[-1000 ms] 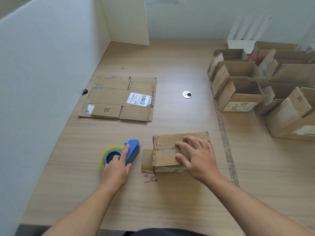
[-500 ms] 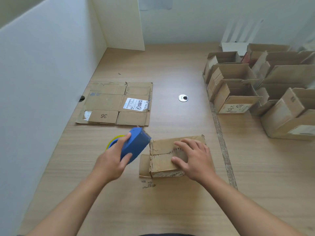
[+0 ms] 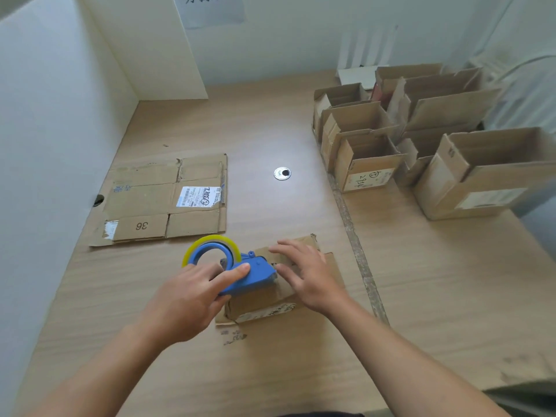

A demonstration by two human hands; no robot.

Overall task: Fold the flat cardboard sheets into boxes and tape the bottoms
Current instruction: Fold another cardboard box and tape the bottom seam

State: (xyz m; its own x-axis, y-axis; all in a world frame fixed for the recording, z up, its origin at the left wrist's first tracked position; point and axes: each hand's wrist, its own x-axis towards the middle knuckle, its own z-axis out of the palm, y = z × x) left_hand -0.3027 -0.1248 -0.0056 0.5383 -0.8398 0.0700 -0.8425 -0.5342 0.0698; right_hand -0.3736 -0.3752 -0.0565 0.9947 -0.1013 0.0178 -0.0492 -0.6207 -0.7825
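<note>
The light, easily crushed box [image 3: 264, 307], near the front of the surface [image 3: 436, 296], is probably best pinned beside its seam, where the right hand [image 3: 304, 278] is spread flat, while the tape dispenser [image 3: 249, 276] is held in the closed grip of the left hand [image 3: 189, 299].

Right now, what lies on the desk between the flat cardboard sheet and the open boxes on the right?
Between the flat sheet and the boxes, only a round silver cap; otherwise bare desk, head view.
</note>
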